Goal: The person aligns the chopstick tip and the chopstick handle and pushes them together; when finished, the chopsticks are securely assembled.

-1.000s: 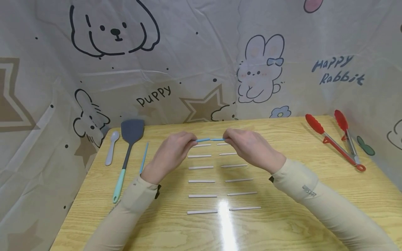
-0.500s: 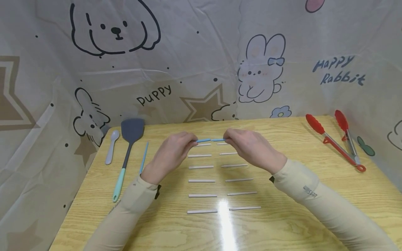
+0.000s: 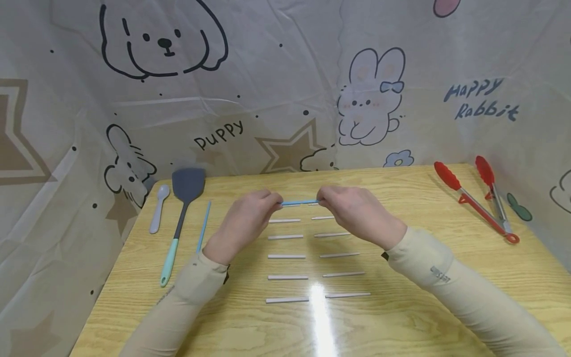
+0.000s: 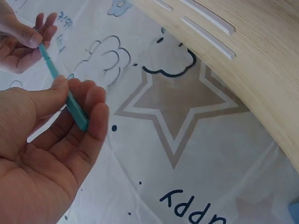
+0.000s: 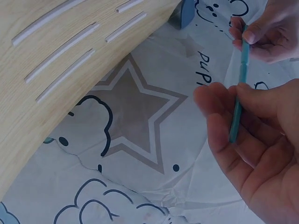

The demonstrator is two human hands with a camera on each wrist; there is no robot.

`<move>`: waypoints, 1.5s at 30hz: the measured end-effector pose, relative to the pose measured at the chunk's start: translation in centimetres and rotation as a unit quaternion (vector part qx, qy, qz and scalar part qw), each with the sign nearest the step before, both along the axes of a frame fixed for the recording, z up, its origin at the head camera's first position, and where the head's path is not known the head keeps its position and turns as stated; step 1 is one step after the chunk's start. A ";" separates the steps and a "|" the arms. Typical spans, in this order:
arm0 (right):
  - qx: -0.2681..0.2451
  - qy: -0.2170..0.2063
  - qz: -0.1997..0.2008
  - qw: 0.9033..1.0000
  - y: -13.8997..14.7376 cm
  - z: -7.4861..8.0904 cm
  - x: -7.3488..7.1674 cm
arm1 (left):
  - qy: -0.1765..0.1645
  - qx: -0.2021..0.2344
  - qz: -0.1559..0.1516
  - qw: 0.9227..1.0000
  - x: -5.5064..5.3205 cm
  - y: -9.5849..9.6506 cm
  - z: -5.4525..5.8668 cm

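Note:
In the head view my left hand (image 3: pixel 244 218) and right hand (image 3: pixel 360 213) face each other above the back of the table. Each pinches one slim blue chopstick half between thumb and fingertips. The left half (image 4: pixel 77 112) and the right half (image 5: pixel 236 114) line up end to end, forming one straight stick between the hands, with a seam showing in both wrist views. The lower fingers curl loosely beneath. Under the hands lie white chopstick halves in two columns, a left column (image 3: pixel 287 257) and a right column (image 3: pixel 340 255) with narrow stub ends.
Left of the hands lie a blue chopstick (image 3: pixel 204 225), a spatula (image 3: pixel 174 248) with a mint handle, and a pale spoon (image 3: pixel 158 210). Red-tipped tongs (image 3: pixel 482 208) lie at the right on the wooden table (image 3: pixel 401 317). A printed cloth (image 3: pixel 276 74) hangs behind.
The two blue halves, angled with a small break between them before, now meet in one straight line. Both hands have come down slightly.

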State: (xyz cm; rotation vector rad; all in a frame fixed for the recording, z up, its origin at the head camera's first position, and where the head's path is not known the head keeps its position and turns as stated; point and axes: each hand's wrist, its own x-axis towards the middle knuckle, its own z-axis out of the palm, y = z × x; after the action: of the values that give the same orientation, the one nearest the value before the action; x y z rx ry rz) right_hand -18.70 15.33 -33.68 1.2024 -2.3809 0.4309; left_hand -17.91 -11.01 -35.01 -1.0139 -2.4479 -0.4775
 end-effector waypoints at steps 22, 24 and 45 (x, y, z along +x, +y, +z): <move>-0.016 0.038 0.015 0.999 -0.2 -0.7 -0.1 | 0.042 0.005 -0.017 0.999 0.1 0.0 -0.2; -0.022 0.044 0.021 0.999 -0.3 -0.7 -0.1 | 0.048 0.008 -0.023 0.999 0.1 0.0 -0.3; -0.067 0.070 0.045 0.994 -0.4 -2.2 0.1 | 0.070 -0.014 -0.030 0.997 0.6 0.1 -0.6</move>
State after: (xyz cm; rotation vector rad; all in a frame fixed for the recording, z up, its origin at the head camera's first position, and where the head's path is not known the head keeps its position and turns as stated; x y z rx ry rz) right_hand -18.62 14.91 -35.84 1.2404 -2.1505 0.5098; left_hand -17.36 -10.90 -35.63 -1.0979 -2.3115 -0.3783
